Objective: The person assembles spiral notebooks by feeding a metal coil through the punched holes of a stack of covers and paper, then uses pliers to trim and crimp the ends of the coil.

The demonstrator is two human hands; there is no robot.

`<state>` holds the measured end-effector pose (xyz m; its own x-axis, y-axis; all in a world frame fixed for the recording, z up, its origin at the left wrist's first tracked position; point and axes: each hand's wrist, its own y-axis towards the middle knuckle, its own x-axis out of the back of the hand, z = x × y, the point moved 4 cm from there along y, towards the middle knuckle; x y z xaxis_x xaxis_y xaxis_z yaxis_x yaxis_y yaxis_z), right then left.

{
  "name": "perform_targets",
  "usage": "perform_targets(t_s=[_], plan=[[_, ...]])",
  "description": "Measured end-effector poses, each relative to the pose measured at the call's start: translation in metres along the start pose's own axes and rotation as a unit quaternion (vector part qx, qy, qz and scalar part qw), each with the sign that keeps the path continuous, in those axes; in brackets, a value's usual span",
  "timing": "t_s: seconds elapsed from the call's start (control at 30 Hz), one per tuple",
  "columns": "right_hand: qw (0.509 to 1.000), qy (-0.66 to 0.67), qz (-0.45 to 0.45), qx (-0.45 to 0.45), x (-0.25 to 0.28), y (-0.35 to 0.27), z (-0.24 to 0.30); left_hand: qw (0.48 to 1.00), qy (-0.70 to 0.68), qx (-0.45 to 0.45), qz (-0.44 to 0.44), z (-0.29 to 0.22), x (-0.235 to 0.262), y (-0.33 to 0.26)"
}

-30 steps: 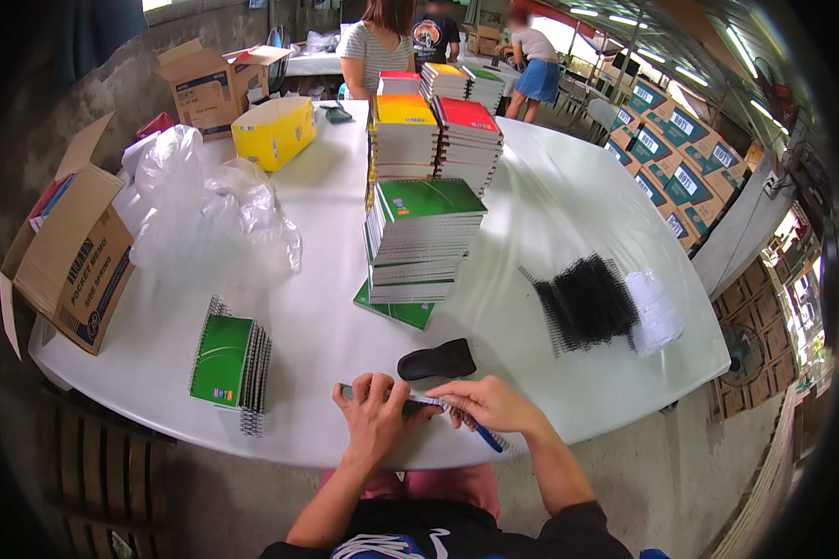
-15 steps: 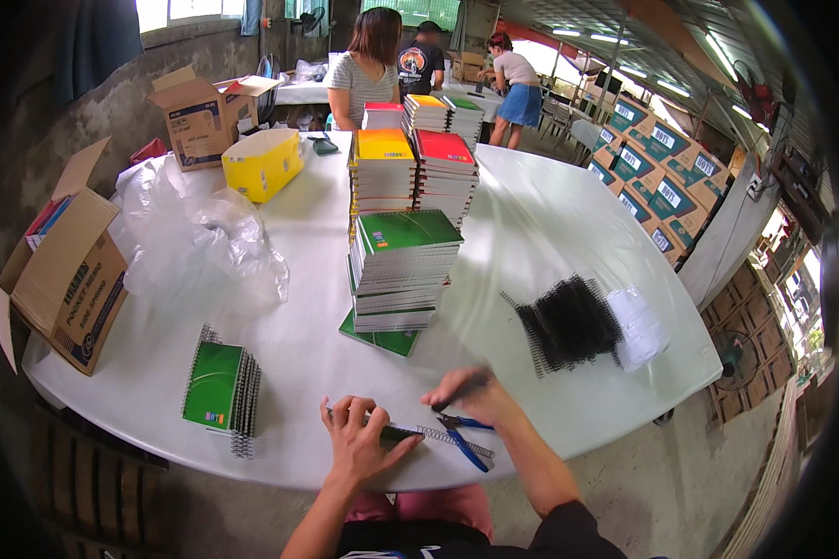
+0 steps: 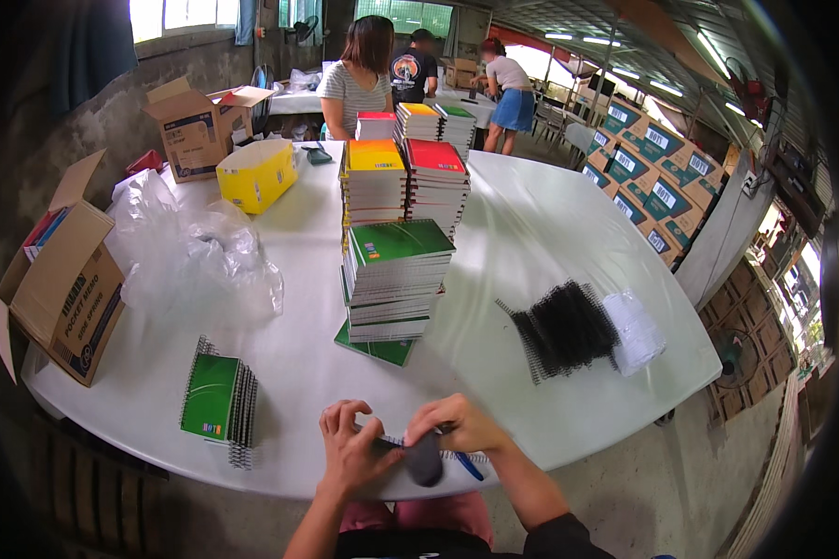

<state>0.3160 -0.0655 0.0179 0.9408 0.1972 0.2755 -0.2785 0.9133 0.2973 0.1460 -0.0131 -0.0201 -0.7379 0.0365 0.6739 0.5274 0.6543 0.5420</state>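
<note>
At the table's near edge, my left hand (image 3: 350, 445) is closed with bent fingers on a notebook (image 3: 388, 443) that is mostly hidden under it. My right hand (image 3: 459, 425) grips a dark grey, rounded, flat piece (image 3: 425, 464) right beside my left thumb, against the notebook's bound edge. I cannot tell exactly what that piece is. A wire coil (image 3: 479, 457) sticks out to the right, partly covered by my right hand. Pliers with blue handles (image 3: 470, 466) lie under that hand, with only part of a handle showing.
Spiral notebooks (image 3: 213, 396) are piled at left. Taller notebook stacks (image 3: 399, 252) stand mid-table. Black coils (image 3: 564, 331) lie at right by a white bundle (image 3: 634, 333). Clear plastic (image 3: 196, 261), a yellow box (image 3: 256, 177) and cartons (image 3: 65, 289) occupy the left. Other people (image 3: 356, 88) are beyond the table.
My right hand has moved left and down, bringing the dark grey piece to the notebook's edge beside my left hand. It now covers most of the pliers. My left hand stays on the notebook.
</note>
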Motion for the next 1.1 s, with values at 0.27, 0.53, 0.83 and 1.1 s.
perform_targets(t_s=[0.27, 0.53, 0.83, 1.1], plan=[[0.977, -0.154, -0.056, -0.137, 0.003, 0.008, -0.031, 0.994, -0.095, 0.052, -0.012, 0.012, 0.0, 0.006], [0.941, -0.227, -0.142, -0.207, 0.01, 0.021, -0.039, 0.976, -0.179, 0.112, -0.055, 0.024, -0.001, 0.004], [0.997, 0.05, -0.018, -0.049, -0.023, 0.033, -0.01, 0.948, -0.255, 0.179, -0.059, 0.039, -0.008, -0.003], [0.988, -0.118, -0.063, -0.077, -0.027, 0.047, -0.04, 0.928, -0.328, 0.173, -0.038, 0.053, -0.025, -0.011]])
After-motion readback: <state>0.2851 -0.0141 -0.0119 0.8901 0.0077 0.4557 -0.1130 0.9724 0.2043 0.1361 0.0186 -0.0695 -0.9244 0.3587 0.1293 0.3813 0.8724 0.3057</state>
